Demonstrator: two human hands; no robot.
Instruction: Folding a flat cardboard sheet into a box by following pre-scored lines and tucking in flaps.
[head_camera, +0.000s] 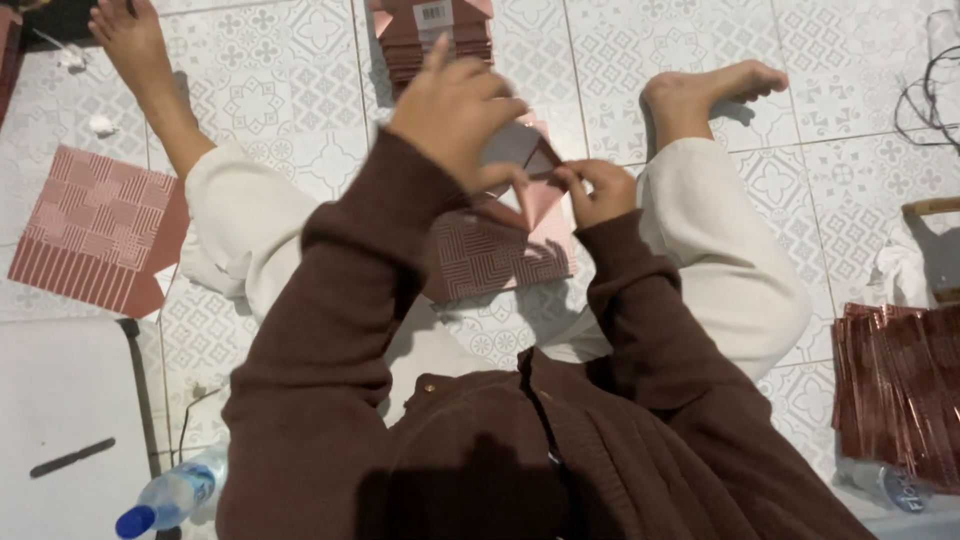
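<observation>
I sit on a patterned tile floor with my legs spread, in a brown top and white trousers. Both hands work on a pink and maroon patterned paper box (500, 250) that lies half folded between my legs. My left hand (455, 110) presses down on its upper flaps, fingers curled over the grey inner side. My right hand (598, 190) pinches a pink triangular flap at the box's right edge. The box's near side is partly hidden by my left sleeve.
A stack of flat pink box blanks (430, 35) lies ahead. One finished flat piece (95, 230) lies at the left, a shiny maroon stack (900, 390) at the right. A white board (60, 420) with a dark tool and a blue-capped bottle (170, 495) sit at the lower left. Cables (925, 90) lie far right.
</observation>
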